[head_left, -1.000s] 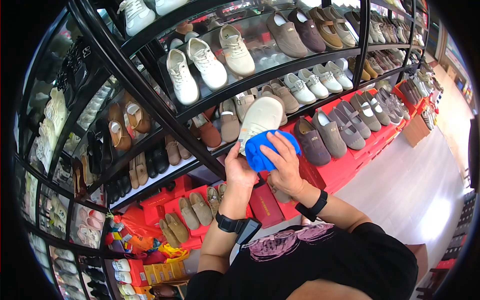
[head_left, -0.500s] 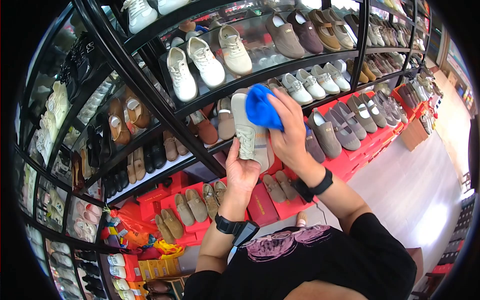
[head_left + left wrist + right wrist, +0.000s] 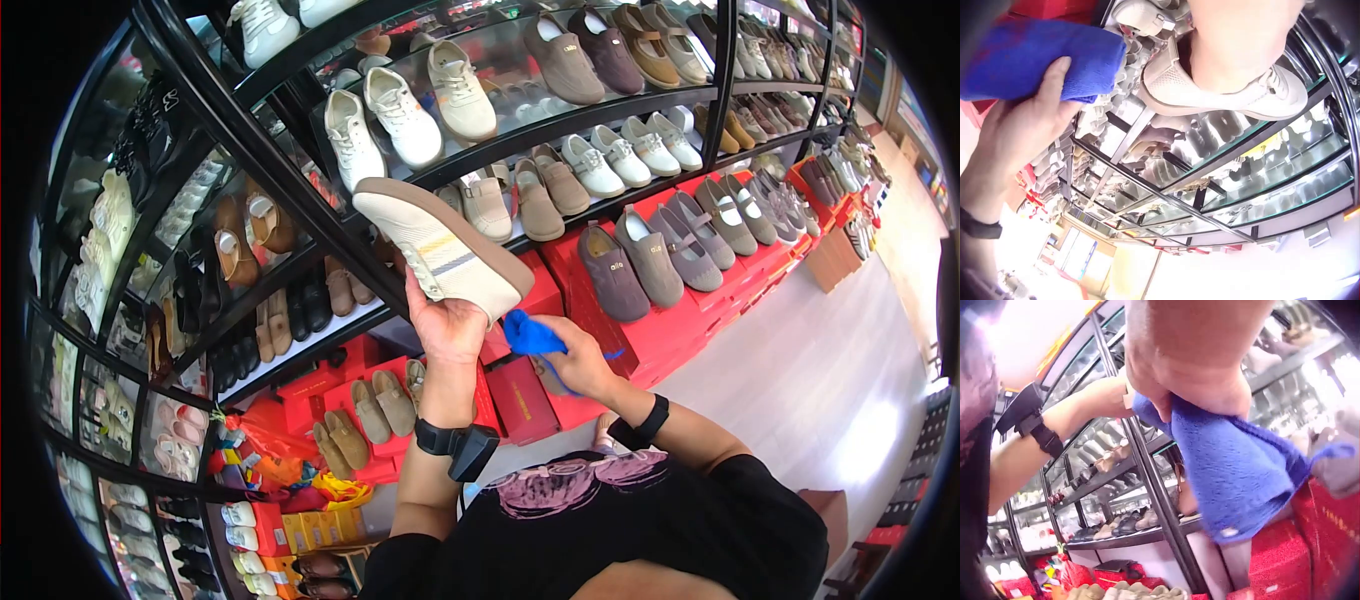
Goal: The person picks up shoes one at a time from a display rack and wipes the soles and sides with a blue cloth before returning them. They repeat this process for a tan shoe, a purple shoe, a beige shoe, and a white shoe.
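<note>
Head: cloth (image 3: 533, 334) has come off shoe (image 3: 440, 245), now tilted with its sole edge showing, so wiping looks paused; shoe sits at 12 o'clock of left hand (image 3: 450, 328), which grips it, and 10 o'clock of right hand (image 3: 585, 362). Left wrist: shoe at 1 o'clock, left fingers mostly hidden. Right wrist: right hand curled round cloth, hanging at 6 o'clock.

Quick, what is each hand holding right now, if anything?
Left hand: holding a cream shoe.
Right hand: holding a blue cloth.
</note>
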The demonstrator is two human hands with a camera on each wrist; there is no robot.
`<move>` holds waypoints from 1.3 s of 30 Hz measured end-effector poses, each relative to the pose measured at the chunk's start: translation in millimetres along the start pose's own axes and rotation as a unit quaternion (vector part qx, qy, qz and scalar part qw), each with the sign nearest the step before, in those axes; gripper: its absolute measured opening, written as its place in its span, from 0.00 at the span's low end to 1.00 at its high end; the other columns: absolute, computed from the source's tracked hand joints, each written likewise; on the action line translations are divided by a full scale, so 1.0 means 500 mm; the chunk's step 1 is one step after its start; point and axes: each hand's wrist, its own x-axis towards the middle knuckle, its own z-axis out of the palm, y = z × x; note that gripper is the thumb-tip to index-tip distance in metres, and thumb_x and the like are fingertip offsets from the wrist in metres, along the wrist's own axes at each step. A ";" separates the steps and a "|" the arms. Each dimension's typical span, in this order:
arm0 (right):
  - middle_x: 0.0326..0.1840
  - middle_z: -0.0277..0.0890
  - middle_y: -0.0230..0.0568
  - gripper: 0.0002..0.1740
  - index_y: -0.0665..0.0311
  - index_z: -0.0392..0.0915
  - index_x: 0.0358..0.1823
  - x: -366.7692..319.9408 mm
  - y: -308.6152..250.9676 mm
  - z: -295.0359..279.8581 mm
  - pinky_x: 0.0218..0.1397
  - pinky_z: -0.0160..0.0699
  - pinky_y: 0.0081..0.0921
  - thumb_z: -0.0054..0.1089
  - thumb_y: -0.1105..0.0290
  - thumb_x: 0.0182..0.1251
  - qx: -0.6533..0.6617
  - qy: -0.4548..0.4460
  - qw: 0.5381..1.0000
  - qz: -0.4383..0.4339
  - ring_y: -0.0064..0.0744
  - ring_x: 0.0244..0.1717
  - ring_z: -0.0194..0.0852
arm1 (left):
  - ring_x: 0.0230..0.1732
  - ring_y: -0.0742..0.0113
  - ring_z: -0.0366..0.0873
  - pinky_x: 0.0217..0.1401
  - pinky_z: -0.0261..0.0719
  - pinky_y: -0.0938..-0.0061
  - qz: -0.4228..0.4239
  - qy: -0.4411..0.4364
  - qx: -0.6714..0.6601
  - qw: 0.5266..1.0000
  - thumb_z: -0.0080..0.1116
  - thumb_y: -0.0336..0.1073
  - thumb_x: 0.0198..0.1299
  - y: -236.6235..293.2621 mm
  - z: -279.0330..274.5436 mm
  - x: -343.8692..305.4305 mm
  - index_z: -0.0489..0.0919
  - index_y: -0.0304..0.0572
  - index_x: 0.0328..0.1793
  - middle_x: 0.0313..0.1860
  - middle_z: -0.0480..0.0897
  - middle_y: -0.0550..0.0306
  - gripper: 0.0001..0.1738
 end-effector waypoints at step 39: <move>0.53 0.75 0.45 0.20 0.66 0.68 0.58 0.175 -0.015 -0.256 0.57 0.77 0.38 0.54 0.71 0.66 0.633 -0.083 0.722 0.266 0.38 0.52 0.76 | 0.39 0.74 0.79 0.42 0.77 0.80 0.043 -0.029 0.752 0.657 0.62 0.34 0.56 0.044 0.102 0.082 0.77 0.32 0.49 0.41 0.83 0.57 0.17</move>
